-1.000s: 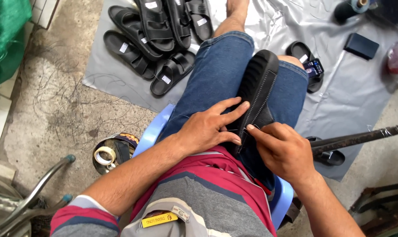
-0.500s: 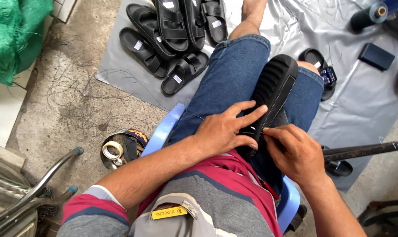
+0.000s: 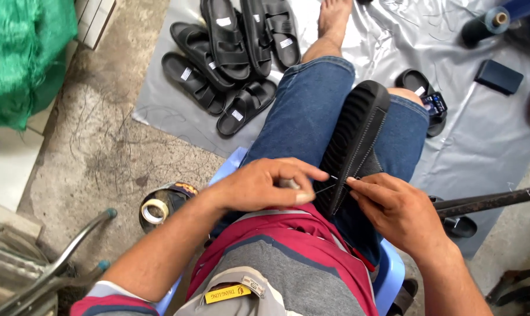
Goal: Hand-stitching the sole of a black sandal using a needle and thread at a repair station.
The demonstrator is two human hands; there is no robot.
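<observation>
A black sandal [image 3: 358, 137] lies sole up along my right thigh, with a line of pale stitching along its edge. My left hand [image 3: 265, 187] pinches a thin needle with thread close to the sandal's near end. My right hand [image 3: 393, 208] grips the sandal's near end, its fingertips at the point where the thread meets the sole. I sit on a blue plastic stool [image 3: 387, 275] in blue denim shorts.
Several black sandals [image 3: 230, 58] lie on a grey plastic sheet [image 3: 475, 146] ahead. One more sandal [image 3: 423, 96] lies beside my right knee. A tape roll [image 3: 154, 209] sits in a round tin at left. A dark rod [image 3: 487, 202] crosses at right. Green netting [image 3: 25, 58] lies upper left.
My left hand has lifted off the sole and now pinches the needle, drawing the thread out to the left. My right hand stays at the sandal's near end.
</observation>
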